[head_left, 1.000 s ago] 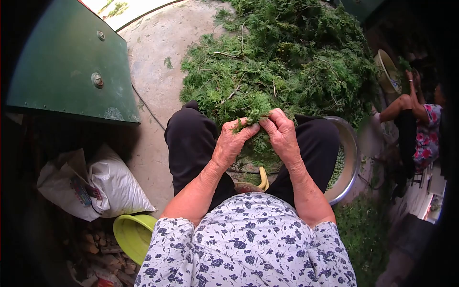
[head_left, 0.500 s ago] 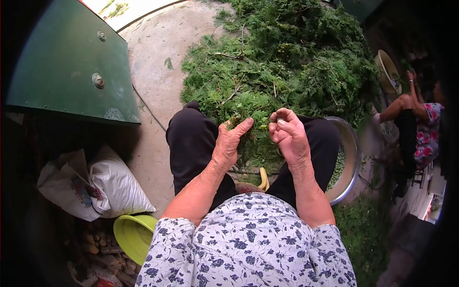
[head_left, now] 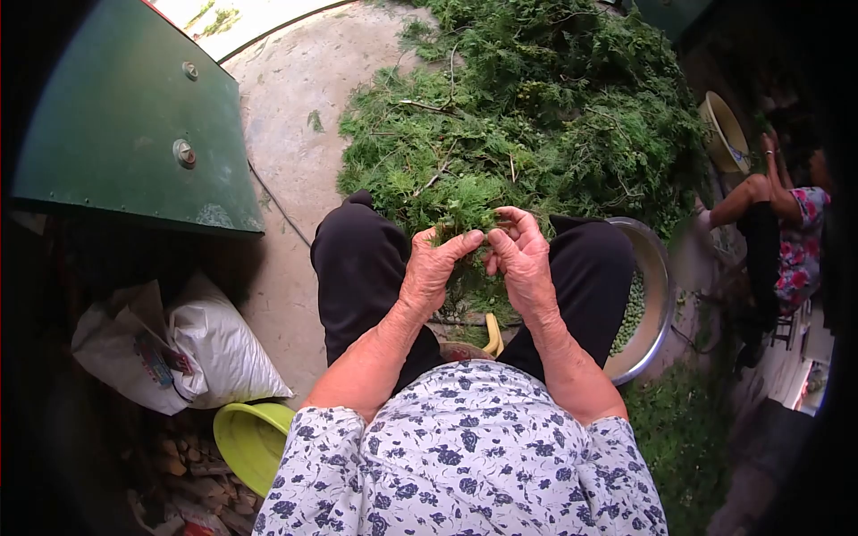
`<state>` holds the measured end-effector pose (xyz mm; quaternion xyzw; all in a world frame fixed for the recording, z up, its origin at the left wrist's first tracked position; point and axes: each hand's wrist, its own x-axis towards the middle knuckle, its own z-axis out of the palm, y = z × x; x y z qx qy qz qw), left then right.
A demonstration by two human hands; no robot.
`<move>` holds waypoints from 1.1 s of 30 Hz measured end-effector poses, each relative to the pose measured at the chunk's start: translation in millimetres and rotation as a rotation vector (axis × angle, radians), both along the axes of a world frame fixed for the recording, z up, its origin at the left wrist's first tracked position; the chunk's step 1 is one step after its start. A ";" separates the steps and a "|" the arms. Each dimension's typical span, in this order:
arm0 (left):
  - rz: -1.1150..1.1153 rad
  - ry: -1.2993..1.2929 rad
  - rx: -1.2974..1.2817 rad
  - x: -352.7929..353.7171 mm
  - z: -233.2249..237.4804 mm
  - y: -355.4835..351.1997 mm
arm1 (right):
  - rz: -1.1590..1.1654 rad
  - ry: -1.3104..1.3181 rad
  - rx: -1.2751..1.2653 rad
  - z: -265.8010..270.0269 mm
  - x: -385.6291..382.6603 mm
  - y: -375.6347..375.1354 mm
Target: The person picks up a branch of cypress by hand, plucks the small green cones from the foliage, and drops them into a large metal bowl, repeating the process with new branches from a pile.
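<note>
My left hand [head_left: 433, 268] is closed on a green leafy sprig [head_left: 469, 201] above my lap. Thumb tip close to thumb tip, my right hand [head_left: 523, 259] pinches at the sprig's right side; whatever lies between its fingers is too small to make out. Just beyond both hands spreads a large pile of green branches [head_left: 527, 116]. By my right knee stands a metal-rimmed basin [head_left: 657, 326] with small green seed cones [head_left: 631, 317] in it.
A green metal cabinet [head_left: 134, 134] and white sacks [head_left: 223, 344] are on the left, with a lime-green basin [head_left: 237, 447] nearer me. On the right, another person [head_left: 800, 241] sits by a yellowish basin [head_left: 722, 134]. A yellow handle [head_left: 492, 335] shows between my legs.
My right hand has moved left and slightly down to meet my left hand at the sprig. My left hand has barely moved.
</note>
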<state>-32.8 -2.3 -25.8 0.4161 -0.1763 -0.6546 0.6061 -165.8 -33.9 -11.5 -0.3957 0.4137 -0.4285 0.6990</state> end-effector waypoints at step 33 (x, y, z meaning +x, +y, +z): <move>-0.117 -0.263 0.034 3.3 2.0 0.2 | -0.115 -0.403 0.289 15.9 -16.2 -20.9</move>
